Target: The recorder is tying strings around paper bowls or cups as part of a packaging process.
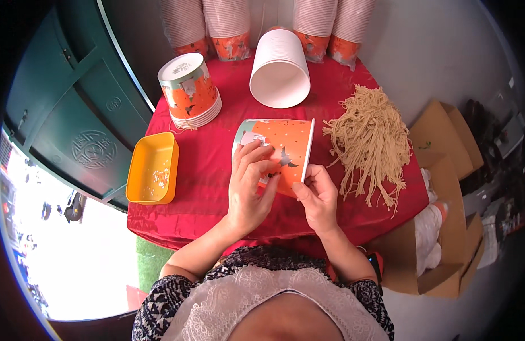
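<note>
In front of me an orange paper bucket (294, 148) with a black bat print lies on its side, its white rim facing right. My left hand (252, 187) is bent round the bucket's near left side, fingertips resting on the printed wall by its pale green end. My right hand (318, 199) pinches the lower part of the rim between thumb and fingers. Whether a small piece is also in either hand's grasp is hidden. To the right lies a heap of tan cords (373, 142), and to the left stands a yellow plastic tub (138, 170) holding small white bits.
A red cloth (217, 74) covers the table. Upside-down nested orange buckets (189, 96) stand at back left; a white nested stack (279, 71) lies at back centre. Bagged bucket stacks (228, 28) line the far edge. An open cardboard box (450, 210) sits beyond the right edge.
</note>
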### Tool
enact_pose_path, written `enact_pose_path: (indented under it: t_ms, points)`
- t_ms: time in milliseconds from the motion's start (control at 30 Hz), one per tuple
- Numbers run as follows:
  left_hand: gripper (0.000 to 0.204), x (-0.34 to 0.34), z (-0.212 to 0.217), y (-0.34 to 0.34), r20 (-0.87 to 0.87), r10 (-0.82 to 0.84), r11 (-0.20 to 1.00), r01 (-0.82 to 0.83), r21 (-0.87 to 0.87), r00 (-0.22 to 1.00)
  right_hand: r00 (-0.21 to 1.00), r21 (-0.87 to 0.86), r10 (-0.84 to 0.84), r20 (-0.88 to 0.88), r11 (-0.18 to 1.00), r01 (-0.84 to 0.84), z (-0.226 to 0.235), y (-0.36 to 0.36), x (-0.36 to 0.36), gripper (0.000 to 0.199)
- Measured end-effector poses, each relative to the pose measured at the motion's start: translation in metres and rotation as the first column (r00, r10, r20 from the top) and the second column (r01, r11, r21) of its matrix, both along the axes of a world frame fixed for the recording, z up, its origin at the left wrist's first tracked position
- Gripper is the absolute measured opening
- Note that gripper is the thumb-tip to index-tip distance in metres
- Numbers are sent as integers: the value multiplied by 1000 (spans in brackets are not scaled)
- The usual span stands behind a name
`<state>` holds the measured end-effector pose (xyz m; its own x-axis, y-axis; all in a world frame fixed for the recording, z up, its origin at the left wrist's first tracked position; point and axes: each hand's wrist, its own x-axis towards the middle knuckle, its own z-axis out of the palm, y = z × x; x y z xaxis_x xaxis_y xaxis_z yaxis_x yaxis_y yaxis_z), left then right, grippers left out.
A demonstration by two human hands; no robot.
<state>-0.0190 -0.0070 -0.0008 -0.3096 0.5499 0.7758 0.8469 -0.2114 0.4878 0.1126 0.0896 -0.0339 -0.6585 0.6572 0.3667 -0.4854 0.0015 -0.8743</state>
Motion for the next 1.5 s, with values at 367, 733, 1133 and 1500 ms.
enact_pose_path:
  t_ms: [367,733,1133,1500]
  points:
    - [31,18,-9,-7,1,74,997,-74,23,997,992,-162,-4,-127,987,-17,0,-21,-9,16]
    - [30,15,1,-14,-22,36,998,-35,61,999,988,38,-107,-113,993,111,-2,-25,-15,8]
    - [28,9,2,-17,-85,83,995,-79,56,993,955,429,-290,-65,856,290,3,-28,-16,19]
    - [30,6,-2,-16,-77,50,997,-45,64,996,910,633,-374,-180,664,398,10,-25,-21,25]
